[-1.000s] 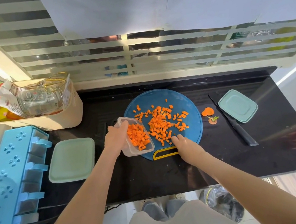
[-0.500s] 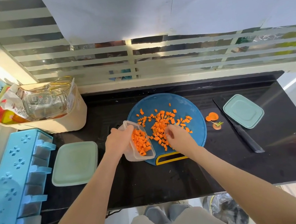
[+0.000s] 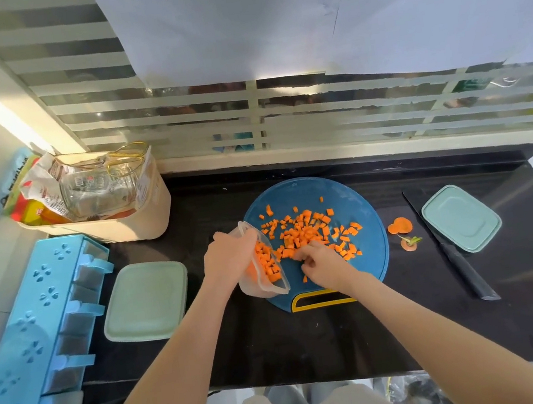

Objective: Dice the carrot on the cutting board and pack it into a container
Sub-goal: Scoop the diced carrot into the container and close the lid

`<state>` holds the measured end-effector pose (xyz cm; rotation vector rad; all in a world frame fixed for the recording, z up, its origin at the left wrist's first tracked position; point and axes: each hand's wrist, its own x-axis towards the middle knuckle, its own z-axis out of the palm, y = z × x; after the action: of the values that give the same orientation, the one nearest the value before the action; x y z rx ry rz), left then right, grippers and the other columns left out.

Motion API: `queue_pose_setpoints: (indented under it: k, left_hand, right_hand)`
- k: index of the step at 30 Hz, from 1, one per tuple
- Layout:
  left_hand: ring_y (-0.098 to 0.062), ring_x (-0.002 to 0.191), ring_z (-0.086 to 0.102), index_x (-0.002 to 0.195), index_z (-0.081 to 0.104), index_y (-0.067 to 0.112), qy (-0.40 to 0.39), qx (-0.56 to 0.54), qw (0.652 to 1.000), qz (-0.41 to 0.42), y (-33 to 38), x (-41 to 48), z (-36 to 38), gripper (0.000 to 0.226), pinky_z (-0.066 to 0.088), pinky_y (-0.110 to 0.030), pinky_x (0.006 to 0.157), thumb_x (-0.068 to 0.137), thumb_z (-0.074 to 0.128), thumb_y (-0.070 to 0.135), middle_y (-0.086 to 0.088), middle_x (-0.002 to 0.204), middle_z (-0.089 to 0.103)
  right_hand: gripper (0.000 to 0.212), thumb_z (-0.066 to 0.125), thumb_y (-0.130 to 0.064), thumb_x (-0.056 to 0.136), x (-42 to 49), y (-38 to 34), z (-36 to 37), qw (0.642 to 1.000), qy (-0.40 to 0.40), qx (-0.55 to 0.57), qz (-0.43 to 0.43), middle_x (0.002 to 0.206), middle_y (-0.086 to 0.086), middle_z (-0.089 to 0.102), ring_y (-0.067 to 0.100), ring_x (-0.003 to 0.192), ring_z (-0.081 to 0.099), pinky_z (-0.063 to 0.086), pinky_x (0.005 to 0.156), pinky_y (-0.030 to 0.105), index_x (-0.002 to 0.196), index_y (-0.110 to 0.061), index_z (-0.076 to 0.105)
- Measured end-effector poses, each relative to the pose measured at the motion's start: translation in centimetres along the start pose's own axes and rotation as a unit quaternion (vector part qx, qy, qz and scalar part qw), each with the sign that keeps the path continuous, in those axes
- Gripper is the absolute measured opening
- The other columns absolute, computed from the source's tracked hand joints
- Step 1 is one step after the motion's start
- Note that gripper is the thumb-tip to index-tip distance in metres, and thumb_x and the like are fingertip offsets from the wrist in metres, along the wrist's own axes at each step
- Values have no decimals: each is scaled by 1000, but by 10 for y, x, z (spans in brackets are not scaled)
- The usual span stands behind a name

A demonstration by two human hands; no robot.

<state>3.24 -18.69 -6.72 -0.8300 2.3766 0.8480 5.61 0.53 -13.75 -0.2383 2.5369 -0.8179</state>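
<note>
Transferring the carrot dice (image 3: 300, 231) from the cutting board (image 3: 344, 197) into the container (image 3: 273, 292) is the step in hand; by my judgement the dicing itself is complete. My left hand (image 3: 228, 259) grips the clear container at the left edge of the cutting board, tilted so its mouth faces the pile, and it is already partly filled. My right hand (image 3: 322, 262) rests on the near side of the cutting board with fingers curled down into the dice. I cannot tell whether they enclose any pieces. Most of the dice lie spread across the middle of the cutting board.

The next move calls for sweeping the dice leftward into the container mouth in batches. The rim should stay low against the cutting board so that pieces do not slip under it. Scattered outliers toward the far edge need a separate gather.

Just right of the cutting board lie the carrot ends (image 3: 400, 226), then the knife (image 3: 457, 259) and a small lid (image 3: 461, 217). Left of the cutting board on the tabletop (image 3: 314, 343) sits a larger green lid (image 3: 145, 301), with a blue rack (image 3: 34, 323) and a beige basket (image 3: 143, 220) beyond. None of these obstructs the sweep path.
</note>
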Motion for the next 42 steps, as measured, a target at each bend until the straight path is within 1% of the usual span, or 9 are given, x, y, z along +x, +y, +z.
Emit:
queue_pose_setpoints:
  k: [3,7,11,17,23,31,35,38,42]
  left_hand:
    - [-22,100,54,136,33,9,15,0,1000,10,6,2,4,66,45,-33,77,90,44,56,-8,115,51]
    - [-20,96,53,136,32,9,15,-26,1000,5,13,2,8,66,45,-32,77,91,44,55,-7,114,51]
    - [-23,106,56,136,30,10,29,-36,999,9,17,1,14,64,46,-32,78,92,44,54,-10,123,52]
    - [-21,100,56,135,29,10,41,-57,997,13,20,-2,21,63,45,-31,74,92,44,54,-9,119,53]
    - [-23,104,57,136,30,11,46,-73,996,19,25,0,25,63,47,-32,76,92,43,55,-9,121,53]
    - [-27,105,56,134,34,7,29,-141,990,12,17,10,26,64,44,-35,78,92,43,55,-13,120,53]
    - [-25,100,57,129,39,7,3,-181,983,14,3,17,23,58,45,-36,81,93,44,52,-12,114,56]
    - [-18,89,56,117,43,12,-12,-227,974,9,-5,18,22,42,45,-35,79,94,45,48,-3,97,55]
    - [-24,96,62,115,51,17,-70,-333,940,-22,-16,21,19,51,53,-48,86,77,59,51,-10,106,63]
  right_hand:
    - [23,49,-6,94,7,0,-9,998,55,-4,-5,113,7,55,19,98,52,45,84,26,113,-11,59]
    - [30,51,-17,92,15,7,-24,974,190,24,123,120,12,50,26,103,51,48,83,40,121,-10,47]
    - [60,48,-36,94,28,15,-33,974,105,3,203,141,17,32,42,129,33,35,103,51,148,-22,25]
    - [65,58,-26,90,48,-9,-25,979,-26,102,172,148,17,14,36,122,46,43,100,39,145,-20,23]
    - [41,55,-21,92,54,-22,-7,974,8,167,152,130,14,49,28,112,51,47,94,39,130,-15,39]
    - [31,53,-18,95,52,-62,-3,978,-9,207,18,121,2,61,19,110,57,49,95,35,125,-19,59]
    - [49,38,1,96,41,-58,-25,986,-54,150,-52,130,-2,60,12,116,55,43,98,21,134,-23,56]
    - [56,32,7,95,37,-52,-38,981,-94,156,-67,133,0,60,14,127,52,42,107,29,134,-24,56]
    - [59,32,13,92,29,-49,-56,970,-168,170,-54,134,1,58,2,120,48,42,93,10,135,-22,53]
